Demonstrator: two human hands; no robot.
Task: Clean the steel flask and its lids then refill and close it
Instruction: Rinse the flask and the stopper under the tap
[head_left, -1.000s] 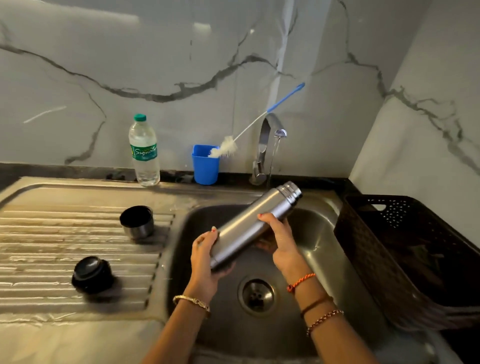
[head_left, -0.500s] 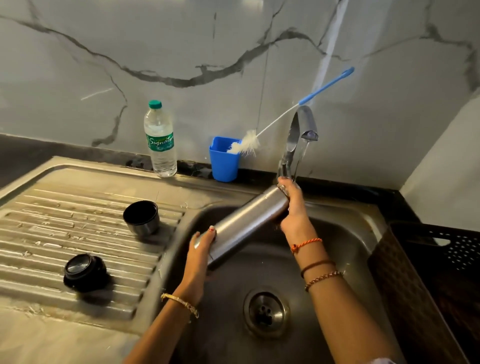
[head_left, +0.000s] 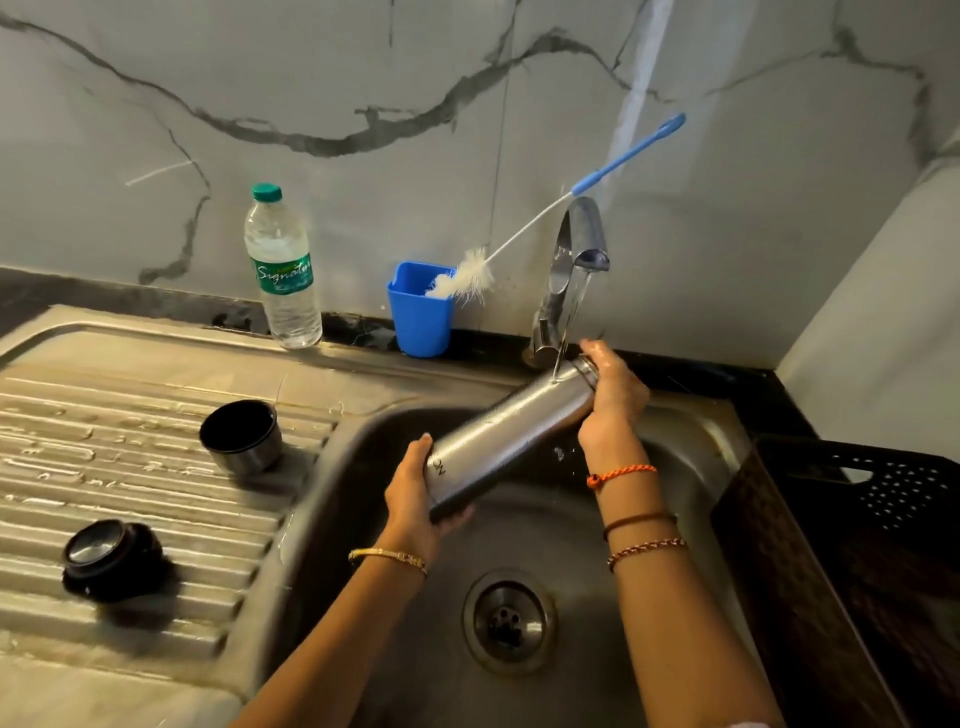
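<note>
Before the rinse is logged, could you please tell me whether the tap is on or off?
On. A thin stream of water falls from the tap spout onto the steel flask near its neck, splashing there.

A clear plastic water bottle (head_left: 283, 270) with a green cap and green label is standing upright at the back of the steel draining board (head_left: 130, 395), close to the marble-patterned wall (head_left: 363, 78). To its right a blue plastic cup (head_left: 420, 317) is sitting on the dark counter strip, holding a bottle brush (head_left: 524, 234) whose white bristles are resting on the cup's rim while its blue handle is leaning up toward the wall. A dark perforated plastic basket (head_left: 857, 545) is sitting at the right edge.
</note>
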